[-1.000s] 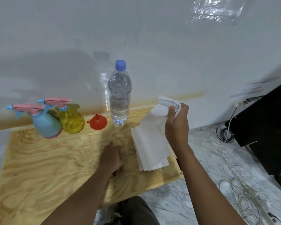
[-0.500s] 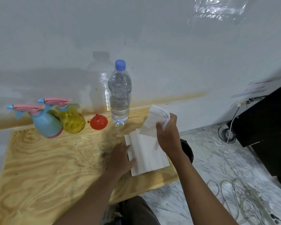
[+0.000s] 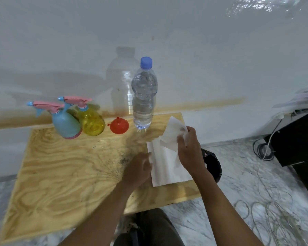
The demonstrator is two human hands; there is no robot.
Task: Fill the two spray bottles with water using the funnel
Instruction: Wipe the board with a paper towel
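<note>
Soft crumpled tissue (image 3: 171, 135) in right hand (image 3: 188, 155)

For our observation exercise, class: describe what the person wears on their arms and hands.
The left arm and right arm are bare to the picture's edge; no sleeves show. The left hand and right hand have no gloves, and no watch, ring or bracelet is visible.

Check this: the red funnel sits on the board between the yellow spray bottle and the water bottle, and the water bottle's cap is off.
One error: the head view shows the blue cap on the water bottle, not off. The red funnel does sit on the board between the yellow spray bottle and that bottle.
</note>
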